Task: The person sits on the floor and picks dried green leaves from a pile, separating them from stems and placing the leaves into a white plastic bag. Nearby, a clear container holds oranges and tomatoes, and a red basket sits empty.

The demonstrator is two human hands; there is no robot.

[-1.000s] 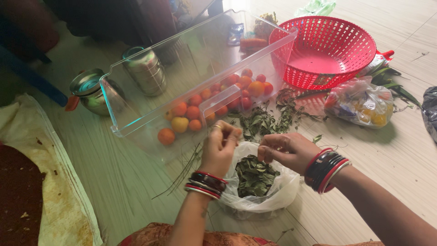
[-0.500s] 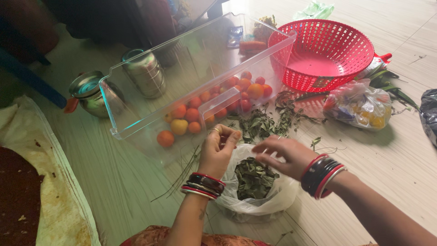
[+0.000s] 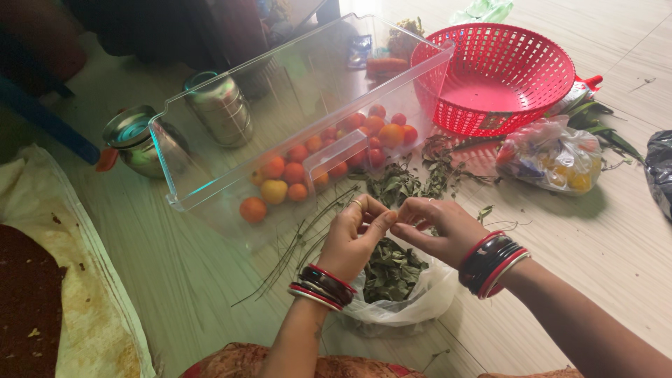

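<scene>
We see both forearms reaching up from the bottom edge, wrists stacked with red, black and silver bangles. The left hand (image 3: 357,234) is raised with its back toward us, fingers (image 3: 378,225) curled in and pinched at the tips. The right hand (image 3: 437,224) comes in from the right, palm down, wrist bent slightly, its fingers (image 3: 406,210) also pinched. The two sets of fingertips meet just above the white plastic bag (image 3: 420,297). They appear closed on something very small between them, but we cannot make out what it is.

The bag lies open on the floor directly under the hands, mouth facing up, holding a heap of dark green plucked leaves (image 3: 392,269).

Just left of the left hand, a bundle of thin bare stems (image 3: 297,248) lies on the floor, its long axis running diagonally from lower left up toward the upper right. Beyond the hands is a loose pile of leafy sprigs (image 3: 409,182).

Behind that pile sits a clear plastic tray (image 3: 210,140), long axis running lower left to upper right, with small red and orange tomatoes (image 3: 294,171) inside. A red perforated basket (image 3: 500,77) stands at its far end, a knotted clear bag of produce (image 3: 553,157) lies to the right, and two steel containers (image 3: 220,105) sit behind the tray.
</scene>
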